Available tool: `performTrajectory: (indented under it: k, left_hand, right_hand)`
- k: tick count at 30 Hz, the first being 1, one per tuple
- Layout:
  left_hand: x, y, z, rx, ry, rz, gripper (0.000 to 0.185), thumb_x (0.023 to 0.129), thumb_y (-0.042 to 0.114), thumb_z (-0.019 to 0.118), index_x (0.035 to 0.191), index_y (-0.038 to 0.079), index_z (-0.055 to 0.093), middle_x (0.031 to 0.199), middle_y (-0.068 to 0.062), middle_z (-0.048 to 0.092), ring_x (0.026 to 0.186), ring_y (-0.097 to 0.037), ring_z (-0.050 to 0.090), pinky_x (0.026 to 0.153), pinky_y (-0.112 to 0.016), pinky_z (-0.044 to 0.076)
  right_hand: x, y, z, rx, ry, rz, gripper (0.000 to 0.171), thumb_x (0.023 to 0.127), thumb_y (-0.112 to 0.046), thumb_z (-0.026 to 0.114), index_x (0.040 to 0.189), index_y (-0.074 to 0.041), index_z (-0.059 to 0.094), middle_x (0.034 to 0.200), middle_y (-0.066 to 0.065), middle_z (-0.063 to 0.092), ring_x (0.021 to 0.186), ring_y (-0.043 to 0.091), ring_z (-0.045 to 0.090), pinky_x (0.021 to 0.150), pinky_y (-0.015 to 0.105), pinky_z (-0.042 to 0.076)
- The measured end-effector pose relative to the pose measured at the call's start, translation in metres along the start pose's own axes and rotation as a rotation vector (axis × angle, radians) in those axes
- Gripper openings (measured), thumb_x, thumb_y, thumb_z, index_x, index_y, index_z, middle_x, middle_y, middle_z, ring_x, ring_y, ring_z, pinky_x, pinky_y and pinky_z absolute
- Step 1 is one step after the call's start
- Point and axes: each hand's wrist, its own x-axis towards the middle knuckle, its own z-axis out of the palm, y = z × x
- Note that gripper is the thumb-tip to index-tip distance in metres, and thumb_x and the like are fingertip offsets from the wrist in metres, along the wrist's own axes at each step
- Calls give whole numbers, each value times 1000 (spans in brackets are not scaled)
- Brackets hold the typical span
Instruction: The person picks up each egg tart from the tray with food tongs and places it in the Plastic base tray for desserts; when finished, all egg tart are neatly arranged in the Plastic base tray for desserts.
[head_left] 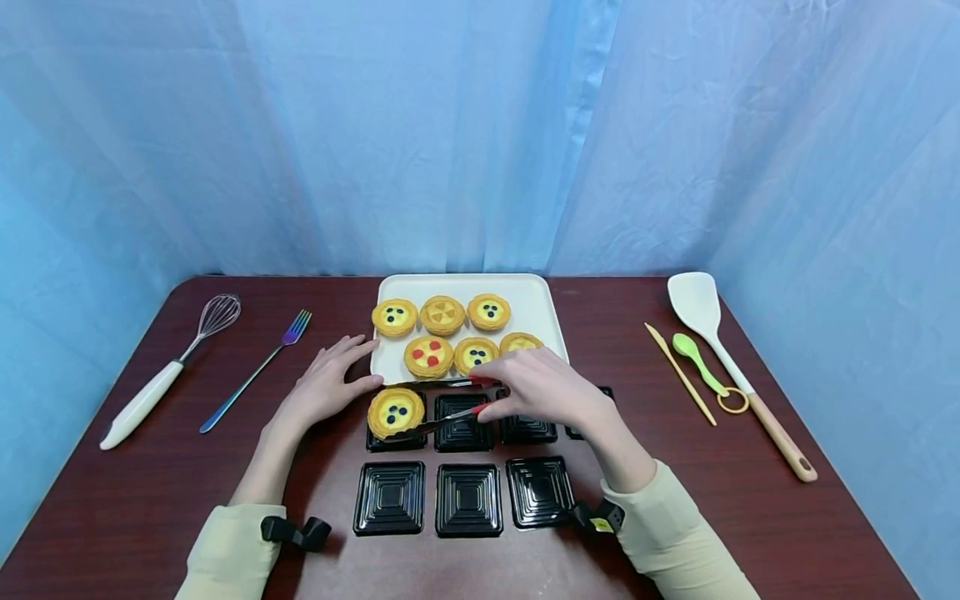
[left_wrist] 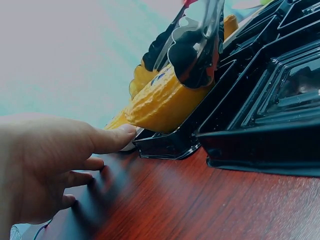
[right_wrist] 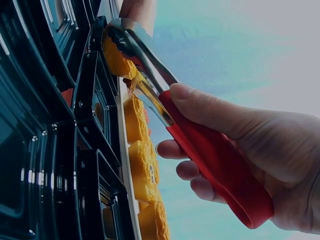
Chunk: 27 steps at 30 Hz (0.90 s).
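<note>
On the desk (head_left: 225,467), the white tray (head_left: 536,300) holds six tarts. The left hand (head_left: 326,387) lies spread beside a black cup (head_left: 395,429); the right hand (head_left: 543,387) squeezes tongs (head_left: 438,404) around the tart (head_left: 395,412) over that cup.

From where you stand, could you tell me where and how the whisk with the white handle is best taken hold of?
Grip the whisk around its white handle, coming from above on the near left. It lies flat on the table, handle end nearest the person, wire head pointing away, clear of the fork, so fingers can wrap the handle freely.
</note>
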Motion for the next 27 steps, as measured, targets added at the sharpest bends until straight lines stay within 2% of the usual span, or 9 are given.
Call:
performTrajectory:
  k: [9, 27]
  left_hand:
    - [0, 0, -1, 0, -2, 2, 65, 100, 34, 68, 156, 9, 46, 164, -27, 34, 156, -47, 22, 127, -69, 12]
    - [0, 0, 1, 12, 2, -8, 65, 100, 34, 68, 156, 9, 46, 164, -27, 34, 156, -47, 23, 127, -69, 12]
  right_hand:
    - [0, 0, 1, -4, 0, 3, 46, 84, -51, 81, 117, -19, 76, 73, -15, 61, 61, 3, 46, 57, 24, 40]
    - [1, 1, 2, -12, -5, 2, 45, 83, -52, 81, 115, -20, 76, 71, -14, 59, 60, 4, 46, 56, 24, 38]
